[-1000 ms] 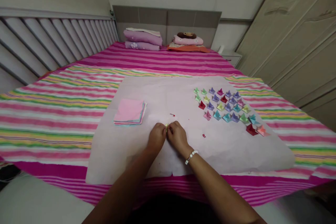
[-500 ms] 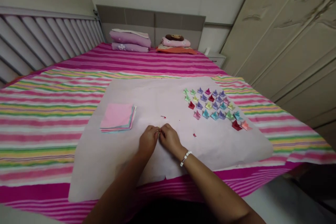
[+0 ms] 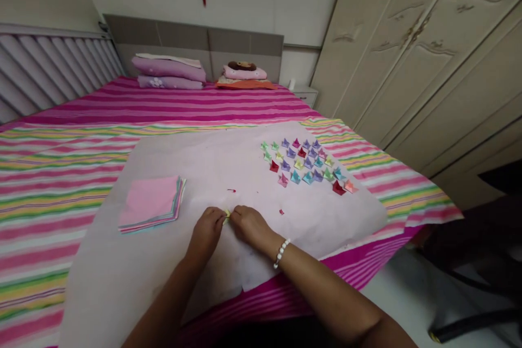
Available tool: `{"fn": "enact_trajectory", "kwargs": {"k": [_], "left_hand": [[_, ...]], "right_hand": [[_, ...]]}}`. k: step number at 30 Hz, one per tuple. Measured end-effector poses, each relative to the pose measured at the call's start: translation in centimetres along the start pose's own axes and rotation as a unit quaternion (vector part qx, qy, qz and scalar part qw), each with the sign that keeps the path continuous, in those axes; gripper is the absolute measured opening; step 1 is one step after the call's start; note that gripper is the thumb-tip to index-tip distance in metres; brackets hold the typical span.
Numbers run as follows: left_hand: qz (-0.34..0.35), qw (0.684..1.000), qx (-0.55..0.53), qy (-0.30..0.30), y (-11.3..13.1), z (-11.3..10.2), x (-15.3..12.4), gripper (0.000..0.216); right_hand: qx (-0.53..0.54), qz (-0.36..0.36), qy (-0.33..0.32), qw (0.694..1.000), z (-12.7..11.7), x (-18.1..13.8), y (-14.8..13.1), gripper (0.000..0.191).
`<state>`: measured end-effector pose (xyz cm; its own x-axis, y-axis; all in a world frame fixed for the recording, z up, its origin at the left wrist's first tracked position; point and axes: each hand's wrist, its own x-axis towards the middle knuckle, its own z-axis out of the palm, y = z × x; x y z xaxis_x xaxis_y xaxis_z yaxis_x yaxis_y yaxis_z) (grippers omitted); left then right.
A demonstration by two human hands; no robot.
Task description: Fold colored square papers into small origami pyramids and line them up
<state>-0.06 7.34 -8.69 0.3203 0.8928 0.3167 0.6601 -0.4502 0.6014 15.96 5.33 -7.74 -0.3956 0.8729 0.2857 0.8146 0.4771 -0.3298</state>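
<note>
Between my hands is a small folded piece of yellow paper (image 3: 227, 216), mostly covered by my fingers. My left hand (image 3: 207, 228) pinches its left side. The fingers of my right hand (image 3: 249, 224), with a white bead bracelet (image 3: 281, 253) at the wrist, close on its right side. Both hands are low over the pale sheet (image 3: 220, 157). Just beyond them lies a tiny thin red-tipped item (image 3: 231, 191), too small to name. A small red scrap (image 3: 281, 211) rests to the right of my right hand.
A stack of square coloured paper (image 3: 150, 197), pink on top, lies at the left. Several small folded paper figures (image 3: 308, 163) in many colours stand in rows at the right. Folded bedding (image 3: 169, 73) is by the headboard; a wardrobe (image 3: 391, 54) stands on the right.
The view has turned to the right, so the scene sits further left. My hands have drawn slightly apart, and more of the yellow paper shows between them.
</note>
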Motion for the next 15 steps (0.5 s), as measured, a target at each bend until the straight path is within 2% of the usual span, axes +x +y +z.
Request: {"fn": "enact_trajectory", "kwargs": {"k": [4, 7, 11, 15], "left_hand": [[0.012, 0.999, -0.053, 0.009, 0.9, 0.6, 0.0, 0.021], [0.011, 0.994, -0.105, 0.009, 2.0, 1.1, -0.3, 0.028], [0.008, 0.992, -0.121, 0.023, 1.9, 1.1, -1.2, 0.027], [-0.009, 0.994, -0.104, 0.027, -0.2, 1.0, -2.5, 0.024]], "right_hand": [[-0.014, 0.006, 0.01, 1.0, -1.3, -1.4, 0.2, 0.016], [-0.013, 0.037, 0.039, 0.998, -2.9, -3.3, 1.4, 0.016], [0.04, 0.157, 0.177, 0.971, -5.3, -6.9, 5.7, 0.018], [-0.001, 0.263, 0.246, 0.933, -7.7, -10.6, 11.2, 0.017]]}}
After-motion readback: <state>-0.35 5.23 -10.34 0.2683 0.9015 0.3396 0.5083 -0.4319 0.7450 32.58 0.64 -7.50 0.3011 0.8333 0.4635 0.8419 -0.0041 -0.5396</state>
